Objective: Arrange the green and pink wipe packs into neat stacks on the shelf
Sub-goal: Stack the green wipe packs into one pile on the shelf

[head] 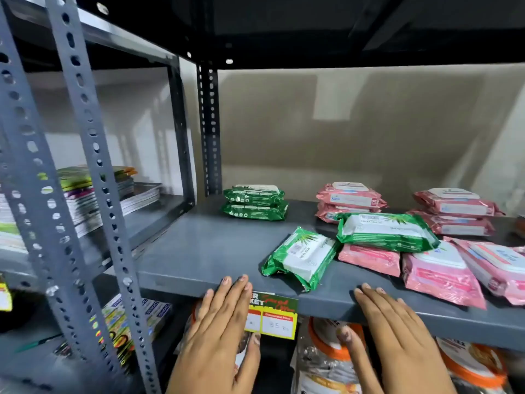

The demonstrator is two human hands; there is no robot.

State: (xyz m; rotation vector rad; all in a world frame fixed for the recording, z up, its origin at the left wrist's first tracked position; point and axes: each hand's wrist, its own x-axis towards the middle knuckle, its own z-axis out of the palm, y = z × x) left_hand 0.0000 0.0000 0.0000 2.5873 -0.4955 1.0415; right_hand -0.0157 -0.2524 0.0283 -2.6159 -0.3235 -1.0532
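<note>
Head view: both hands lie flat and open at the front edge of the grey shelf (204, 251), holding nothing — the left hand (218, 336) over a price tag (272, 317), the right hand (397, 336) further right. On the shelf, a green stack (254, 202) of two packs stands at the back left; two pink stacks (350, 199) (457, 211) stand at the back right. Loose packs lie nearer the front — a green pack (301, 258), another green pack (386, 231) atop a pink pack (369, 258), and more pink packs (443, 277) right of it.
</note>
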